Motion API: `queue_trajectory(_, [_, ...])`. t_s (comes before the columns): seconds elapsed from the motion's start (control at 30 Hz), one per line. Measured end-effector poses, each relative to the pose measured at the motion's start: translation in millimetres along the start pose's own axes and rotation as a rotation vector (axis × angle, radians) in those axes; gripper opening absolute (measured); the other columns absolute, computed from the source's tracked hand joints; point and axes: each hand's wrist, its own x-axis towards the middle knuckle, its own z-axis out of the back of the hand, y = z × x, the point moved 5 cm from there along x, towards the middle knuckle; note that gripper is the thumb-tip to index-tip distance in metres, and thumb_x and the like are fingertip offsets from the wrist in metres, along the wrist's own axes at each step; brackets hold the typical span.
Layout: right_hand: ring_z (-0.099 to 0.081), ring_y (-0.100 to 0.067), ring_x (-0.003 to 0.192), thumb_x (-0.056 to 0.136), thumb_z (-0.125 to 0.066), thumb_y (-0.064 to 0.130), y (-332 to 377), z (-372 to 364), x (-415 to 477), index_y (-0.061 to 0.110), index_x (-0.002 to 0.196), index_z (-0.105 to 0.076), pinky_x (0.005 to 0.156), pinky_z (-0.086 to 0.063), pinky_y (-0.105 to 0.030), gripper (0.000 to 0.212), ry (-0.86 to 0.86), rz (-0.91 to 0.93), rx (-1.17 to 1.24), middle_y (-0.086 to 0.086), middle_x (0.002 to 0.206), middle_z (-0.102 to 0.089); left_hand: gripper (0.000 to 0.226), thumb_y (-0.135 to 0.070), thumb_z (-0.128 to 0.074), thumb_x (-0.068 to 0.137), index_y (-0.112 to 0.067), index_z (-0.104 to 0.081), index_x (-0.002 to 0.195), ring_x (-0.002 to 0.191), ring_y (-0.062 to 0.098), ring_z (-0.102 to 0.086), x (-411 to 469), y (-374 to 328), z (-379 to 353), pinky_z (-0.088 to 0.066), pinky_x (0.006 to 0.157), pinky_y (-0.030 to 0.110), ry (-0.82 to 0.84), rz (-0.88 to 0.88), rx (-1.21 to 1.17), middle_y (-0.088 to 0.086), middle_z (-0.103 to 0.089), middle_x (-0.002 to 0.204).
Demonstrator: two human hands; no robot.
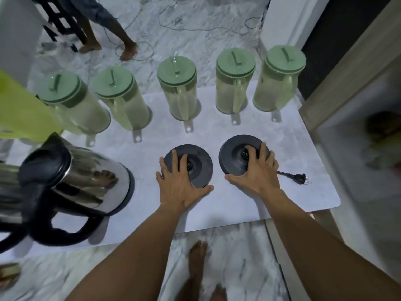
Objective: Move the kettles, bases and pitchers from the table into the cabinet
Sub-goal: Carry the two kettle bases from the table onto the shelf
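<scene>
Both bare forearms reach up from the bottom of the frame over a white table [271, 192] that fills the middle. At the left edge, largest and closest, a steel kettle [86, 181] with a black lid and handle stands on the table, distorted by the wide lens. Along the far edge, across the upper half of the frame, five pale green pitchers [178, 90] with green lids stand in a row, each apart from its neighbours. In the centre lie two round black bases side by side, not touching. The left hand [180, 183] is spread over the left base [195, 168], fingers on top and thumb at its near rim; the right hand [258, 172] grips the right base [234, 155] likewise, and that base seems tilted up slightly, though the lens makes this uncertain. Right of it a black plug [300, 177] on its cord lies on the table. A wooden cabinet edge [347, 79] rises at the right of the frame.
</scene>
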Motion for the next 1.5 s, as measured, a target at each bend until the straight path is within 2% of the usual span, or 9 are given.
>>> queue_trajectory(0.13, [-0.021,-0.05,0.141,0.053,-0.067,0.075,2.9,1.9,-1.0,0.03,0.137,-0.028,0.113,-0.026,-0.058,0.103,-0.064,0.035,0.017,-0.011,0.165,-0.011,0.12,-0.087,-0.051,0.056,-0.025,-0.015,0.152,0.148,0.042,0.004,-1.0,-1.5,2.5,-0.025,0.11,0.055,-0.016,-0.001,0.013,-0.001,0.003,0.166])
queue_trajectory(0.4, [-0.014,-0.048,0.144,0.056,-0.076,0.067,10.6,5.4,-1.7,0.026,0.142,-0.028,0.109,-0.03,-0.056,0.107,-0.08,0.079,0.014,0.003,0.169,-0.004,0.115,-0.08,-0.058,0.057,-0.02,-0.021,0.148,0.149,0.04,0.004,-5.7,-3.4,6.9,-0.026,0.108,0.054,-0.031,-0.012,-0.002,-0.002,-0.003,0.165])
queue_trajectory(0.77, [-0.014,-0.048,0.144,0.053,-0.074,0.067,6.2,14.7,-10.5,0.028,0.142,-0.026,0.108,-0.032,-0.055,0.108,-0.03,0.05,0.019,0.006,0.168,-0.009,0.116,-0.078,-0.062,0.055,-0.021,-0.021,0.148,0.149,0.039,0.003,-11.5,-5.7,21.0,-0.027,0.107,0.054,-0.062,-0.01,-0.01,-0.002,-0.006,0.165])
queue_trajectory(0.9, [-0.019,-0.045,0.14,0.051,-0.076,0.067,3.3,37.8,-23.9,0.027,0.141,-0.027,0.104,-0.034,-0.055,0.11,-0.023,0.056,0.044,0.005,0.168,-0.01,0.117,-0.079,-0.061,0.056,-0.02,-0.018,0.148,0.149,0.039,0.001,-22.3,-12.8,41.5,-0.027,0.108,0.054,-0.101,-0.023,-0.028,-0.001,-0.009,0.164])
queue_trajectory(1.0, [-0.023,-0.041,0.135,0.055,-0.077,0.069,0.6,64.0,-42.4,0.027,0.138,-0.03,0.099,-0.035,-0.053,0.104,-0.045,0.079,0.063,0.006,0.167,-0.013,0.119,-0.081,-0.061,0.057,-0.019,-0.018,0.149,0.148,0.04,0.0,-34.6,-22.5,60.3,-0.027,0.106,0.056,-0.117,-0.057,-0.039,0.0,-0.01,0.164])
queue_trajectory(1.2, [-0.017,-0.048,0.143,0.057,-0.076,0.072,-8.7,115.3,-96.1,0.028,0.14,-0.025,0.103,-0.036,-0.061,0.107,-0.083,0.05,0.076,0.002,0.157,-0.03,0.127,-0.085,-0.059,0.059,-0.017,-0.008,0.154,0.148,0.039,-0.002,-80.7,-47.0,106.8,-0.029,0.107,0.056,-0.154,-0.148,0.011,0.001,-0.01,0.164])
queue_trajectory(1.27, [-0.016,-0.05,0.145,0.059,-0.078,0.068,-10.5,135.3,-120.6,0.027,0.131,-0.032,0.105,-0.035,-0.061,0.094,-0.116,0.042,0.098,0.004,0.147,-0.038,0.128,-0.085,-0.059,0.059,-0.017,-0.007,0.154,0.148,0.039,-0.002,-95.5,-53.8,123.4,-0.028,0.108,0.056,-0.155,-0.178,0.001,0.001,-0.008,0.165])
queue_trajectory(1.37, [-0.027,-0.048,0.139,0.056,-0.076,0.07,-13.9,161.4,-156.0,0.03,0.112,-0.033,0.099,-0.04,-0.058,0.081,-0.157,0.007,0.112,0.008,0.121,-0.044,0.128,-0.086,-0.059,0.056,-0.018,-0.011,0.153,0.147,0.04,-0.004,-113.3,-64.2,148.9,-0.028,0.107,0.056,-0.153,-0.237,-0.014,0.0,-0.008,0.165])
queue_trajectory(1.5, [-0.029,-0.046,0.138,0.052,-0.073,0.07,-15.5,195.3,-206.3,0.03,0.108,-0.033,0.09,-0.045,-0.054,0.08,-0.229,-0.038,0.137,0.007,0.118,-0.047,0.126,-0.087,-0.057,0.05,-0.02,-0.017,0.149,0.142,0.042,-0.017,-133.6,-79.5,180.3,-0.033,0.103,0.058,-0.19,-0.334,-0.023,0.004,-0.025,0.159])
